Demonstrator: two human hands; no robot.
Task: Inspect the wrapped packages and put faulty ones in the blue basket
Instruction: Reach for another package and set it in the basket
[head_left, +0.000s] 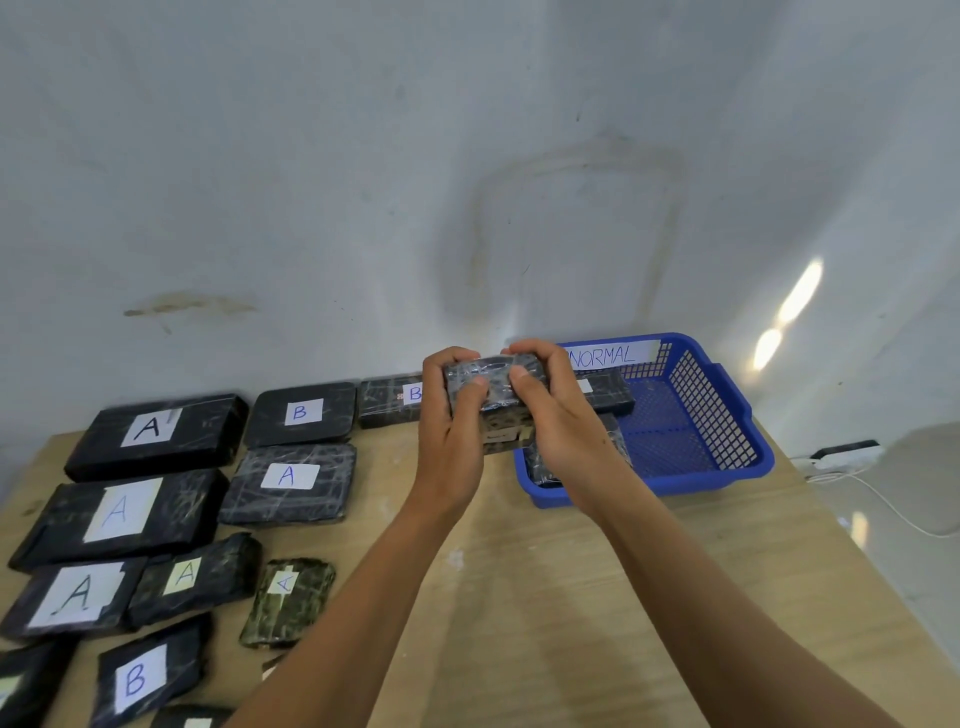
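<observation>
Both hands, the left hand and the right hand, pinch one wrapped package between curled fingers and thumbs, raised above the table, just left of the blue basket.

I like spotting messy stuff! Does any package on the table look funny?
Yes. The small greenish package near the front lies crooked, and its A label is turned sideways.

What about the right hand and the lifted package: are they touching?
Touching. The head view shows the right hand gripping the package: fingers curl over its top, thumb presses its front.
</observation>
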